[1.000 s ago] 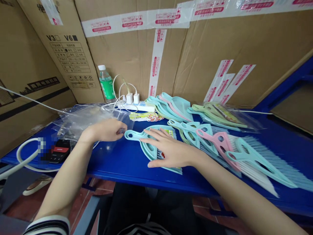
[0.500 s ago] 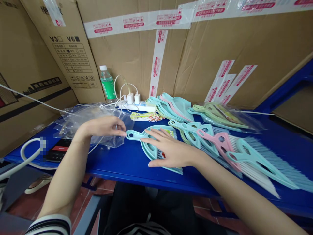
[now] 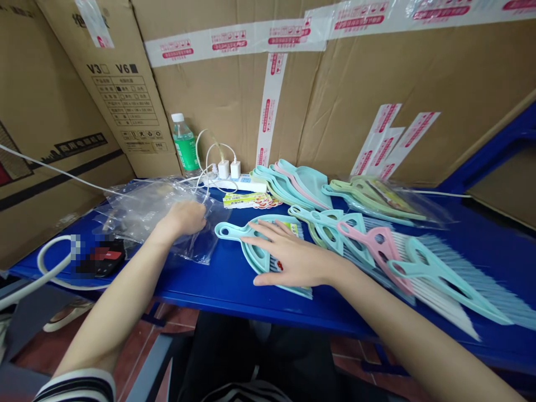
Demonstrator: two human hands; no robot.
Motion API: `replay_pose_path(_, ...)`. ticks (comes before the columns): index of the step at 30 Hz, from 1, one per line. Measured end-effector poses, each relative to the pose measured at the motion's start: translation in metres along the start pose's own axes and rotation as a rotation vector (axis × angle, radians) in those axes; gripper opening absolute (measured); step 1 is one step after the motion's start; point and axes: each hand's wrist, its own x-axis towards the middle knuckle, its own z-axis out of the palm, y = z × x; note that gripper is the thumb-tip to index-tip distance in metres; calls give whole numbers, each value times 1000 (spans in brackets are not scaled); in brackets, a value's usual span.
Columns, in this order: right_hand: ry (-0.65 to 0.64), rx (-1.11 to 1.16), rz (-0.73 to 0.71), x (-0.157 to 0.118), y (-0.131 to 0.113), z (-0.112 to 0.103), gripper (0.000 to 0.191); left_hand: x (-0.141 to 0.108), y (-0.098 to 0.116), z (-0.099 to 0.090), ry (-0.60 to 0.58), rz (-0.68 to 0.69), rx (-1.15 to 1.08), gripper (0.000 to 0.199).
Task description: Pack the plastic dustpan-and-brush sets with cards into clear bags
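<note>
My right hand [image 3: 288,254] lies with spread fingers on a light-blue dustpan with a small brush [image 3: 255,251] in it, whose handle points left. Part of a yellow-green label shows on the brush beyond my fingers. Over the clear plastic bags [image 3: 146,195] on the left, my left hand [image 3: 188,218] is closed, its fingers curled down on the film. To the right lie several loose brushes, among them a pink brush [image 3: 379,243] and a light-blue brush [image 3: 444,273]. Behind them stand nested dustpans [image 3: 301,181] in blue, pink and green.
A bagged green dustpan set [image 3: 377,198] lies at the back right. Printed cards [image 3: 247,200] sit before a white power strip [image 3: 247,183] with chargers. A green-labelled bottle [image 3: 185,145] stands by the cardboard wall [image 3: 226,100]. A dark phone [image 3: 109,259] rests at left.
My left hand has moved left from the dustpan's handle tip onto the plastic bags, and its fingers have curled. The bags have shifted slightly. My right hand has stayed on the dustpan set.
</note>
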Motion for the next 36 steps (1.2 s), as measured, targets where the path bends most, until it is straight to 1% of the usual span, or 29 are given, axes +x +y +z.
replay_pose_path(3, 9, -11, 15, 1, 0, 1, 85, -4, 5, -5, -12, -12, 79, 26)
replay_pose_path(5, 16, -17, 20, 2, -1, 1, 85, -6, 8, -7, -19, 4, 102, 25)
replay_pose_path(11, 22, -21, 22, 2, -1, 1, 85, -7, 9, -12, -28, 92, 80, 23)
replay_pose_path(13, 33, -19, 20, 2, -1, 1, 84, -7, 9, -13, -8, 114, 41, 22)
replay_pose_path(16, 42, -14, 22, 1, 0, 2, 84, -7, 9, -16, 16, 165, -83, 21)
replay_pose_path(18, 38, -15, 29, 1, -1, 2, 85, -9, 10, -18, 1, 198, -174, 20)
replay_pose_path(21, 29, -23, 39, 1, -3, 1, 85, -10, 12, -19, -54, 223, -265, 16)
replay_pose_path(24, 29, -34, 36, 1, -3, 2, 85, -10, 12, -20, -79, 243, -300, 14)
replay_pose_path(30, 45, -49, 28, 2, 0, 4, 85, -10, 11, -19, -67, 259, -314, 15)
replay_pose_path(33, 66, -63, 18, 3, 1, 5, 84, -10, 11, -19, -55, 283, -372, 16)
replay_pose_path(36, 59, -68, 16, 3, 0, 5, 85, -9, 10, -18, -72, 321, -423, 16)
